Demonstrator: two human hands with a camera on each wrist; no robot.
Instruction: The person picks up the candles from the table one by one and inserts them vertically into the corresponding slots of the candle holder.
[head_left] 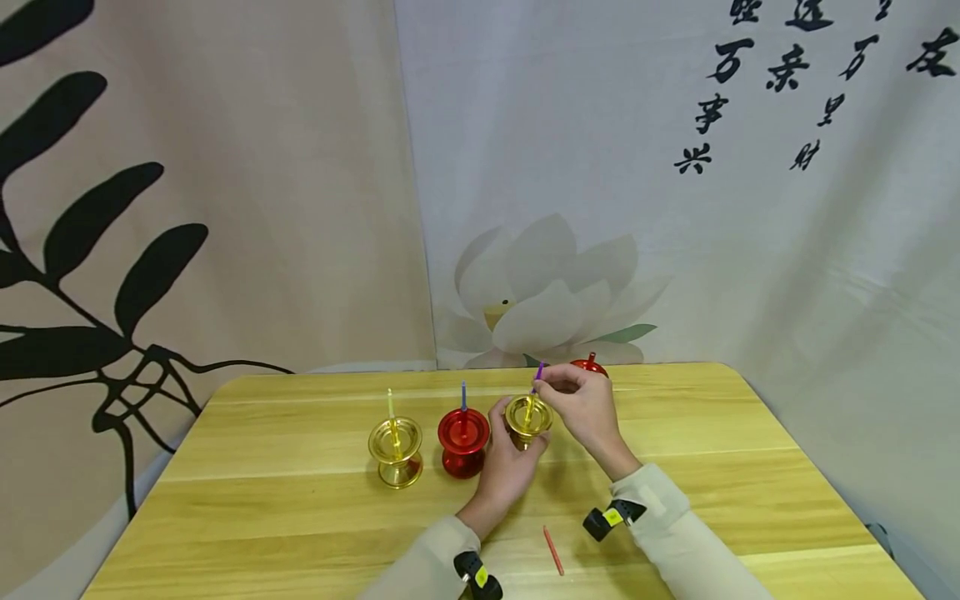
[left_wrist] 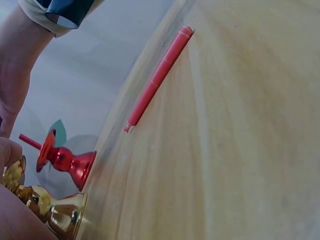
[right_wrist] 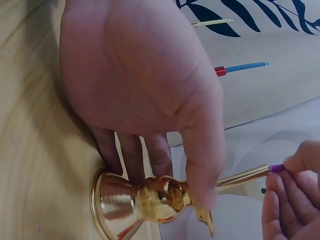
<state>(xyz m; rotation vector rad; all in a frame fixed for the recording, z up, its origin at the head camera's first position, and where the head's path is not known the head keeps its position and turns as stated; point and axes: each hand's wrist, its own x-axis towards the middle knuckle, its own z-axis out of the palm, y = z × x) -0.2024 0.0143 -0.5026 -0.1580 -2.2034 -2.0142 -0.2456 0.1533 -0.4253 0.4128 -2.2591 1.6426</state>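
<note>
My left hand [head_left: 508, 462] grips the stem of a gold candle holder [head_left: 528, 418] standing on the wooden table [head_left: 300, 500]. In the right wrist view its fingers [right_wrist: 150, 90] curl round that gold holder [right_wrist: 145, 200]. My right hand [head_left: 577, 402] pinches a thin purple candle [head_left: 538, 376] with its lower end in the holder's cup. The right wrist view has the purple candle [right_wrist: 276, 168] between my right fingertips [right_wrist: 292, 197]. In the left wrist view the gold holder [left_wrist: 52, 207] is at the lower left.
A second gold holder [head_left: 395, 450] with a yellow candle and a red holder [head_left: 463, 442] with a blue candle stand to the left. Another red holder [head_left: 588, 365] stands behind my right hand. A loose red candle [head_left: 553, 550] lies near the front edge.
</note>
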